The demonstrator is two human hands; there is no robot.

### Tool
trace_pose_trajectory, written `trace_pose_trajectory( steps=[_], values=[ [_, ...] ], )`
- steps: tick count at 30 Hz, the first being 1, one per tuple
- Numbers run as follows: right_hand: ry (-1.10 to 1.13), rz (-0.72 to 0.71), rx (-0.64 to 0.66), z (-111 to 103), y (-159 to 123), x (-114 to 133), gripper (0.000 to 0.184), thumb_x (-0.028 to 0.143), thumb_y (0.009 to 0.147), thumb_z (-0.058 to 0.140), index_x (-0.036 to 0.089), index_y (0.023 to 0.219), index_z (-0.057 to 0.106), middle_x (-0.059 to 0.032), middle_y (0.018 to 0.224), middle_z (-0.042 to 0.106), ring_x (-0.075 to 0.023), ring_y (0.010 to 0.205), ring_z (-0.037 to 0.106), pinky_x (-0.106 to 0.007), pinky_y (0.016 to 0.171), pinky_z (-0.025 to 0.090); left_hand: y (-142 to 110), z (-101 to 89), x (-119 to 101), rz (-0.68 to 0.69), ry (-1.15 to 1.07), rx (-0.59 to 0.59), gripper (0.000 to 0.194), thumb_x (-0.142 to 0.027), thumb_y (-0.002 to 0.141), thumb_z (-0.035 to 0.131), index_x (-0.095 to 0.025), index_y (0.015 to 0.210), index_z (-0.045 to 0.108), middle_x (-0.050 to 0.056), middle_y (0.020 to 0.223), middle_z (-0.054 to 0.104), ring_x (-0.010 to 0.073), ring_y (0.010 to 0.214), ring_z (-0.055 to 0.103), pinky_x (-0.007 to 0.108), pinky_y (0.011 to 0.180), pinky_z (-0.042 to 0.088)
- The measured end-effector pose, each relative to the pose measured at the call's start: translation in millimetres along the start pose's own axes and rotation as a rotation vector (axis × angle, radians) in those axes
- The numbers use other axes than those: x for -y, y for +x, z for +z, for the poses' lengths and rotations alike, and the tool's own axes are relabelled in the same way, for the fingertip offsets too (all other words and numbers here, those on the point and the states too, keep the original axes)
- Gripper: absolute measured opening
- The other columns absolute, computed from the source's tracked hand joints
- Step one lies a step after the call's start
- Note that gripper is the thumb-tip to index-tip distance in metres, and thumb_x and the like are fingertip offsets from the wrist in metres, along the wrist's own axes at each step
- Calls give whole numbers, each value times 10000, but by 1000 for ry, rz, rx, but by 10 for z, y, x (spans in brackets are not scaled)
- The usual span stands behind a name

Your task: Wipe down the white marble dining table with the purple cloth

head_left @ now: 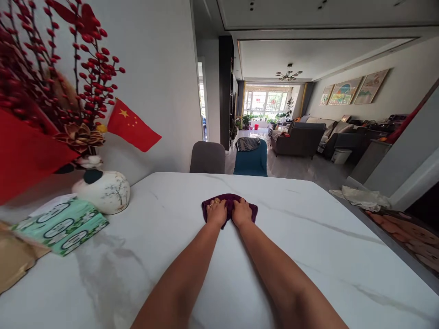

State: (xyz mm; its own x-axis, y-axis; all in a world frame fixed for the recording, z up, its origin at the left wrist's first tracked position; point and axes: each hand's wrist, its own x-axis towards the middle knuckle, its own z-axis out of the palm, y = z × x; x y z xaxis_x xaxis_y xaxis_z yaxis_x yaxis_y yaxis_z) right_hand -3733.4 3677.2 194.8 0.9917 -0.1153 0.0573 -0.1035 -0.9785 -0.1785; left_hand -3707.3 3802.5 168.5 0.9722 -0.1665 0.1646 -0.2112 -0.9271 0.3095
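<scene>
A dark purple cloth [229,204] lies bunched on the white marbled table [164,237], toward its far edge. Both my arms are stretched out to it. My left hand [216,212], with rings on its fingers, grips the cloth's left part. On the right part, my right hand [242,212] has its fingers curled into the fabric. The two hands are close together, with a fold of cloth showing between them. Some fingertips are hidden in the cloth.
At the table's left stand a white vase [111,192] with red berry branches, a small red flag [132,125], a green tissue pack [65,224] and a brown paper package [15,260]. Beyond the far edge are a grey chair [207,157] and a blue chair [252,162].
</scene>
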Motion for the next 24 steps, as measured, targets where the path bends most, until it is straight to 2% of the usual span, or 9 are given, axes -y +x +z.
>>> trace_pose_trajectory(
  steps=[5,13,19,24],
  values=[
    [19,-63,10,-37,-589,195,403,205,964,490,211,1343,629,-160,1367,550,-309,1228,549,-397,911,496,-588,-213,121,-10,9,28,356,-257,1011,444,-236,1299,652,142,1376,606,335,1286,520,466,1027,403],
    [47,-232,43,-170,-1815,396,357,220,955,508,204,1282,650,-136,1320,579,-287,1169,562,-389,924,485,-1860,-585,414,59,27,73,371,-238,1009,468,-259,1337,638,111,1327,614,301,1240,529,444,1015,396],
    [75,-388,59,-253,-2645,406,350,223,930,518,194,1250,657,-141,1275,592,-300,1141,566,-420,917,493,-2729,-813,568,148,29,101,367,-224,1007,506,-256,1347,639,94,1302,620,285,1225,532,431,1005,399],
    [92,-481,72,-312,-3113,374,340,219,934,505,196,1236,661,-140,1249,606,-304,1115,583,-426,894,503,-3214,-912,673,238,-13,117,350,-210,990,524,-240,1317,645,93,1255,623,290,1170,542,445,971,416]
  ],
)
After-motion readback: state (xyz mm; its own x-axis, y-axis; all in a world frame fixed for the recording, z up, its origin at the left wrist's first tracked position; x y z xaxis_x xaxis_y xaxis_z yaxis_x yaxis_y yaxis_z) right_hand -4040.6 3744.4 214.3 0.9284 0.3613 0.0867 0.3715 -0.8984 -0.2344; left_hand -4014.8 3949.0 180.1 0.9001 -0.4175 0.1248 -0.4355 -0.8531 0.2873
